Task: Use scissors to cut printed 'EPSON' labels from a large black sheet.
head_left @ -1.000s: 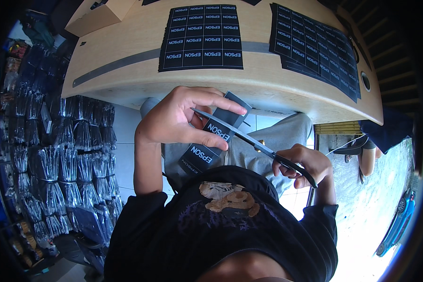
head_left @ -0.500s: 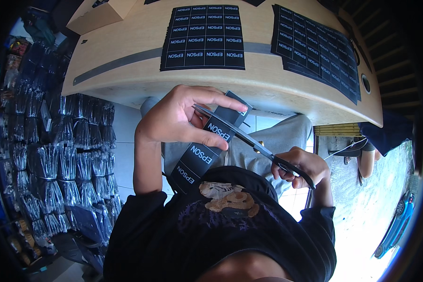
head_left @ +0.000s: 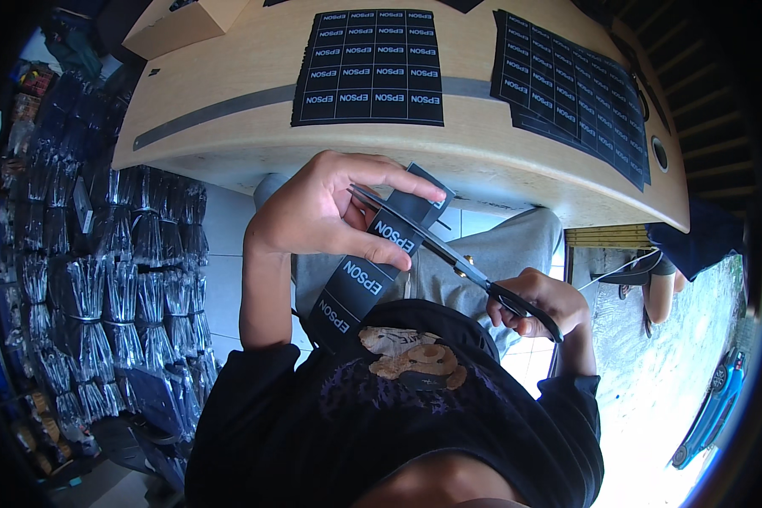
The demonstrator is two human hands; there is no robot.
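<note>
Grips, at the centre of the frame, a narrow black strip of thin sheet material with white lettering and fine dividing lines (head_left: 360,279) in the left hand (head_left: 313,207), with thumb pressed on the near face and a fingertip on the upper end. Slants from upper right to lower left, reaching down beside the black short-sleeved shirt with a brown bear print (head_left: 381,427) at the lower centre. Holds, right of centre, long-bladed metal scissors with black handles (head_left: 455,262) in the right hand (head_left: 543,300), with fingers closed around the handles. Crosses the strip diagonally with the blades, between left thumb and fingertip, with tips toward the hollow of the left hand. Cannot tell the blade gap or the depth of any cut. See, across the top of the frame, a pale wood-surfaced table (head_left: 254,63) bearing a long grey metal ruler (head_left: 220,113), a black gridded sheet with white lettering (head_left: 370,68) at upper centre, overlapping black gridded sheets (head_left: 571,89) at upper right and a tan cardboard box (head_left: 182,25) at upper left. Note, along the left side, tied bundles in shiny clear plastic (head_left: 85,288)
</note>
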